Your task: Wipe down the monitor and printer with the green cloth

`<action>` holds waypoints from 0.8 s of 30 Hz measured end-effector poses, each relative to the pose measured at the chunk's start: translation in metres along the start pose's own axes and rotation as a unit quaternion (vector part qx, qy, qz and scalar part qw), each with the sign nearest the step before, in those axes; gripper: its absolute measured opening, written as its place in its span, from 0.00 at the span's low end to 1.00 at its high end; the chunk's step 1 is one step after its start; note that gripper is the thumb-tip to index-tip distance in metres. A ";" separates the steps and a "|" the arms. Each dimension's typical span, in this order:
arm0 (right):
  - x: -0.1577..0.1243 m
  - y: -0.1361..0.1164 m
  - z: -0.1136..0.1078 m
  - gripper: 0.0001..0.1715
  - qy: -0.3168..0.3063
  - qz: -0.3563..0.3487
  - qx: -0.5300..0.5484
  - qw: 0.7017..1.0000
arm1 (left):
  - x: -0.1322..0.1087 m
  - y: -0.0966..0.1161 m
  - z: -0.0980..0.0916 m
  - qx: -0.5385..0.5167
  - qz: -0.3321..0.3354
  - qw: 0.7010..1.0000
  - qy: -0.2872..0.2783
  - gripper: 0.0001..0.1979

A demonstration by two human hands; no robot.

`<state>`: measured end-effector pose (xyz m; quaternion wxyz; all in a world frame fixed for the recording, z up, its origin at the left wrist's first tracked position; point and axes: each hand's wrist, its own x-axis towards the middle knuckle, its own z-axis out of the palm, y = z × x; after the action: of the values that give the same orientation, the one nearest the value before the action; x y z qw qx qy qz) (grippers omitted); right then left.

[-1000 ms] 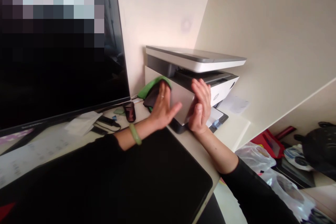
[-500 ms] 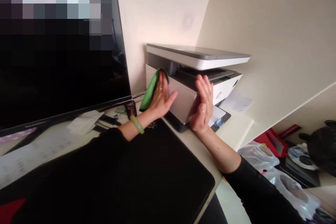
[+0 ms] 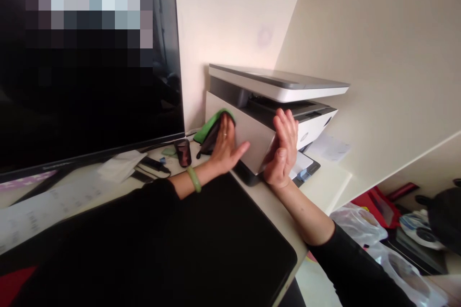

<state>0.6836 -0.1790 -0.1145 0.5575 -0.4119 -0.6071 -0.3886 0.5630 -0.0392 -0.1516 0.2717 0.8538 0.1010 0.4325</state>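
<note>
My left hand (image 3: 225, 148), with a green bangle at the wrist, presses a green and black cloth (image 3: 212, 127) against the white side panel of a printer (image 3: 257, 132). Its fingers lie extended over the cloth, thumb apart. The palm of my right hand (image 3: 283, 148) rests flat at the printer's front corner, fingers stretched upward and holding nothing. Above both hands, the printer's grey-topped scanner unit (image 3: 317, 91) stands raised, leaving a gap over the body. A closed black laptop (image 3: 230, 240) lies below my forearms.
A large monitor (image 3: 90, 105) stands at left. Before it are a dark cup-like container (image 3: 183, 152), a folded white tissue (image 3: 120, 165) and a printed sheet (image 3: 46, 216). Walls close in behind and right of the printer. Plastic bags (image 3: 360, 223) sit below at right.
My left hand has slid the cloth lower along the printer's side panel, and the cloth has folded differently. My right hand stays at the corner. The view has shifted slightly.
</note>
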 end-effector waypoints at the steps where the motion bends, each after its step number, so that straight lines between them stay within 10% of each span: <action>1: 0.000 0.000 0.000 0.36 0.000 0.002 0.001 1.000 | 0.014 -0.006 -0.007 -0.002 -0.001 1.000 0.010 0.57; 8: 0.000 -0.001 0.002 0.37 0.005 0.009 -0.040 0.999 | 0.113 -0.062 -0.056 -0.087 -0.081 0.986 0.113 0.48; 18: 0.002 0.000 0.002 0.37 0.014 -0.020 -0.027 0.999 | 0.081 -0.058 -0.034 -0.047 -0.081 0.989 0.116 0.63; 24: 0.002 0.001 0.002 0.37 0.013 -0.020 -0.025 0.999 | 0.102 -0.076 -0.059 -0.053 -0.099 0.988 0.103 0.46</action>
<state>0.6841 -0.1768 -0.1129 0.5470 -0.4084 -0.5982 -0.4197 0.5828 0.0874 -0.0954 0.3464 0.7746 0.1897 0.4940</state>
